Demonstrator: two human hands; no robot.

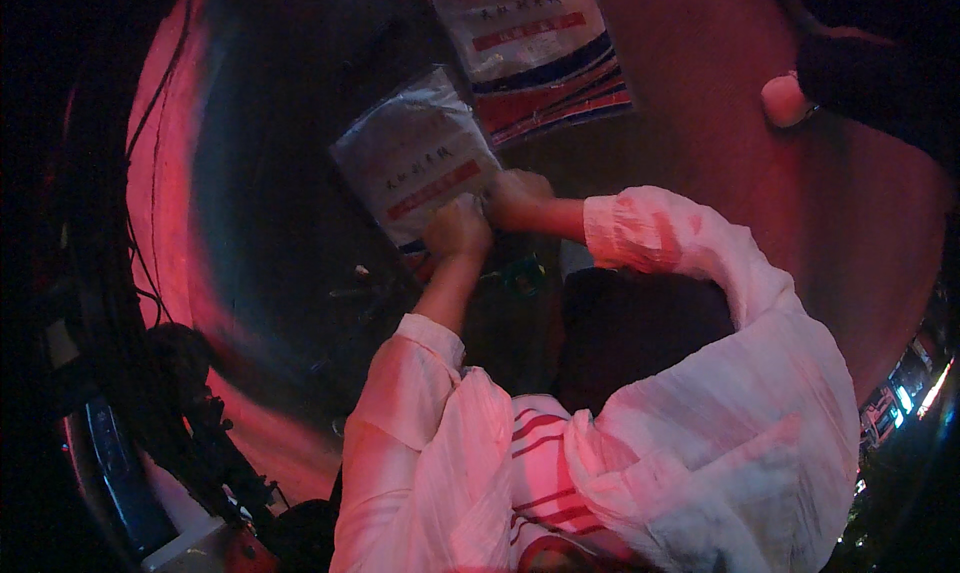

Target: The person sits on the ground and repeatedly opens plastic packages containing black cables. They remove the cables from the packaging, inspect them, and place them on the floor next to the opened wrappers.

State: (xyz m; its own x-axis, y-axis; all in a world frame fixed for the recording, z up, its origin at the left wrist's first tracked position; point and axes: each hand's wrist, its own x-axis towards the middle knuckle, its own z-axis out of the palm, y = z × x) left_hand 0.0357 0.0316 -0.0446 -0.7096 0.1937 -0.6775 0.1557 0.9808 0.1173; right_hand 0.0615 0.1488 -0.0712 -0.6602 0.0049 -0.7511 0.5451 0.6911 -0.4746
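Note:
A flat clear-and-white plastic packet (405, 133) with a red band and a blue-red lower end lies tilted in the middle of the dark surface. My left hand (460, 229) is closed on its near right part. Right beside it, my right hand (518, 199) is also closed, at the packet's right edge. The two fists almost touch, and the fingertips are hidden from this side. Beyond them rests a second packet (545, 48) of the same kind, its near left side close to the first one.
A small dark green object (522, 273) lies just below my hands, and a small pale bit (361, 271) lies to the left. Dark cables (150, 123) run along the left side. At the upper right is a rounded pale shape (786, 101) by dark cloth, perhaps another person's.

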